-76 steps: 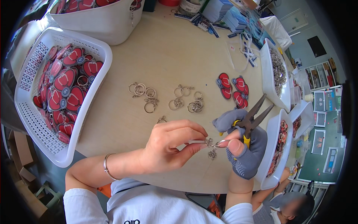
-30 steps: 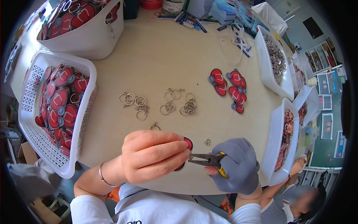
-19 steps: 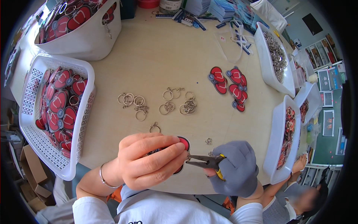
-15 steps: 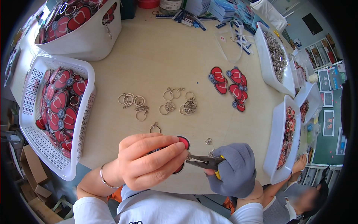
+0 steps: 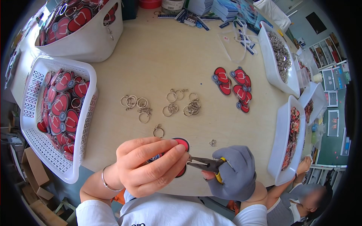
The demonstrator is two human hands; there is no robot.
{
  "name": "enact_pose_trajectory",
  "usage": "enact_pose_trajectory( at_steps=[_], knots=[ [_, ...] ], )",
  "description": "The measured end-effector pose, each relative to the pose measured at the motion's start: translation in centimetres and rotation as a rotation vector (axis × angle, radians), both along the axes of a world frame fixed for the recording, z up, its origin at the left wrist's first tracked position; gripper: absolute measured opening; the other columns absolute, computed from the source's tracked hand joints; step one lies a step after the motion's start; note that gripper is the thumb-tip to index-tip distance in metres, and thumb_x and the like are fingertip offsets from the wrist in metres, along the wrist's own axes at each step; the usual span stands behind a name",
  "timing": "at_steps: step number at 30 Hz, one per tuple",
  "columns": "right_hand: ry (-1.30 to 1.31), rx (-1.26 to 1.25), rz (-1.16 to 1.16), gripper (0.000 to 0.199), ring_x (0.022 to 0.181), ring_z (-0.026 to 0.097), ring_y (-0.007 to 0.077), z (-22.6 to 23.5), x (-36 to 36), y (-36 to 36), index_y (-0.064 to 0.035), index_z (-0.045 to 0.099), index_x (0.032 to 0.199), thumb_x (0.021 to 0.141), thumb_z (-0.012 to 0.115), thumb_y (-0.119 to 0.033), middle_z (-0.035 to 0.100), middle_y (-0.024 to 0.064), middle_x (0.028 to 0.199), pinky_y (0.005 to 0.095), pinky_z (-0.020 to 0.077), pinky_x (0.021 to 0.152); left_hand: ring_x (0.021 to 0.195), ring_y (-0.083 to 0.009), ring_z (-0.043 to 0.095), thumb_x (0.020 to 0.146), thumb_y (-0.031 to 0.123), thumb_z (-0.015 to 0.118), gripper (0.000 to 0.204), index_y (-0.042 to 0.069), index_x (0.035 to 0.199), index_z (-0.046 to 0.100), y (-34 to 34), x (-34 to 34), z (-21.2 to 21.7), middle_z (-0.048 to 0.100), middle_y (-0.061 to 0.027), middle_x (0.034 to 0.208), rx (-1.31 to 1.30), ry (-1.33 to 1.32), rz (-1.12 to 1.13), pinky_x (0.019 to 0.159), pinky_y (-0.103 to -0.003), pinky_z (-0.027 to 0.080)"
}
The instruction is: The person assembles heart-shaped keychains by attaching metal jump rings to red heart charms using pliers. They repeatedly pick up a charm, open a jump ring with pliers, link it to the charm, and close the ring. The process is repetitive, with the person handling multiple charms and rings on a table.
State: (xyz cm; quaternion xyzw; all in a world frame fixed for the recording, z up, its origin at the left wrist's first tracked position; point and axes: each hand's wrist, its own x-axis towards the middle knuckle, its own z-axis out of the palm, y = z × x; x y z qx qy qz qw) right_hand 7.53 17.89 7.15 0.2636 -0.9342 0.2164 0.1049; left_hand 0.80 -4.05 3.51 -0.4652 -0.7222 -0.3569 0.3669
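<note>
My left hand [image 5: 149,167], bare with a bracelet at the wrist, is closed around a red, dark-edged flip-flop-shaped charm [image 5: 182,143] near the table's front edge. Part of the charm is hidden under the fingers. In a grey glove, my right hand [image 5: 236,173] grips yellow-handled pliers [image 5: 205,164]. Their dark jaws reach left to a small metal piece at the charm's edge, by my left fingertips; its exact shape is too small to tell. A lone key ring [image 5: 158,132] lies just beyond my left hand. Beyond the pliers sits a little heap of small metal rings [image 5: 213,142].
Clusters of key rings [image 5: 191,108] lie mid-table, with several red charms [image 5: 241,90] farther right. At left stand a white basket [image 5: 86,113] and a white tub [image 5: 90,47], both full of charms. White trays [image 5: 277,150] of parts line the right, near another person's arm [image 5: 302,167].
Both hands have shifted slightly left with the charm and the pliers. The grip of each stays the same, and the jaws remain by the left fingertips.
</note>
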Motion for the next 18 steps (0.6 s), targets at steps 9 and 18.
enact_pose_trajectory(
  at_steps=[9, 18],
  knots=[
    [-0.028, 0.011, 0.04, 0.024, 0.074, 0.054, 0.0283, -0.14, 0.03, 0.34, -0.0018, 0.055, 0.072, 0.06, 0.074, -0.011, 0.056, 0.0118, 0.087, 0.04, 0.0417, 0.062, 0.082, -0.0223, 0.062, 0.067, 0.001, 0.071, 0.018, 0.001, 0.085, 0.068, -0.06, 0.21, -0.13, 0.064, -0.0099, 0.094, -0.036, 0.018, 0.009, 0.061, -0.028, 0.057],
    [0.008, -0.024, 0.053, 0.026, 0.07, 0.053, 0.0303, -0.63, -0.48, 0.4, -0.0006, 0.053, 0.073, 0.054, 0.071, -0.001, 0.055, 0.0133, 0.089, 0.0395, 0.0436, 0.058, 0.082, -0.0227, 0.062, 0.067, 0.001, 0.071, 0.018, 0.001, 0.085, 0.068, 0.04, 0.2, -0.05, 0.064, -0.0099, 0.094, -0.021, -0.005, -0.02, 0.062, -0.028, 0.058]
  ],
)
